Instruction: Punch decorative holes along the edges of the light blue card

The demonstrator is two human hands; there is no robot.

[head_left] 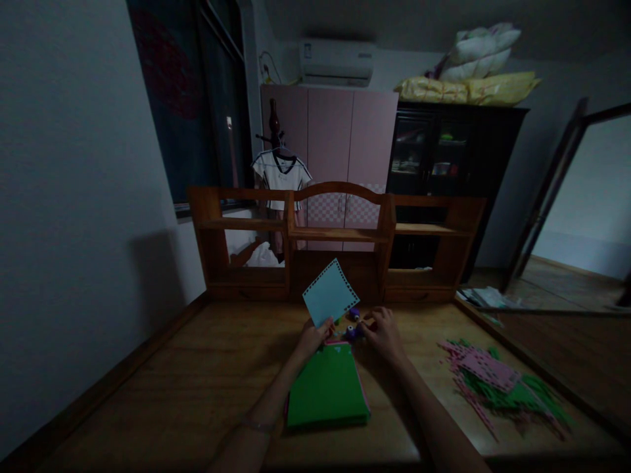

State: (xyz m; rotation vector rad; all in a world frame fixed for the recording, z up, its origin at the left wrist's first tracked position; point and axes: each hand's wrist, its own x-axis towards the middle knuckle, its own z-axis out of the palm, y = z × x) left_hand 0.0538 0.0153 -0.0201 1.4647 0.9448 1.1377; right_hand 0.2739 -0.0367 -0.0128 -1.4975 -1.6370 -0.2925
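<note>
My left hand (314, 338) pinches the lower corner of a light blue sheet of paper (329, 293), held up and tilted, with small holes punched along its edges. Below it lies a stack of green paper (328, 387), pink sheets showing at its sides. Beyond the stack sit small purple craft punches (351, 333), another purple punch (353, 314) standing a little farther back. Fingers curled, my right hand (383, 334) has its thumb and fingertips at one of the nearer purple punches. A small green item partly shows behind my left hand.
Pink and green cut paper strips (503, 387) lie heaped on the right of the wooden desk (211, 387). A wooden shelf unit (340, 234) closes off the back. A wall (89, 263) borders the left side, and a raised edge runs along the right.
</note>
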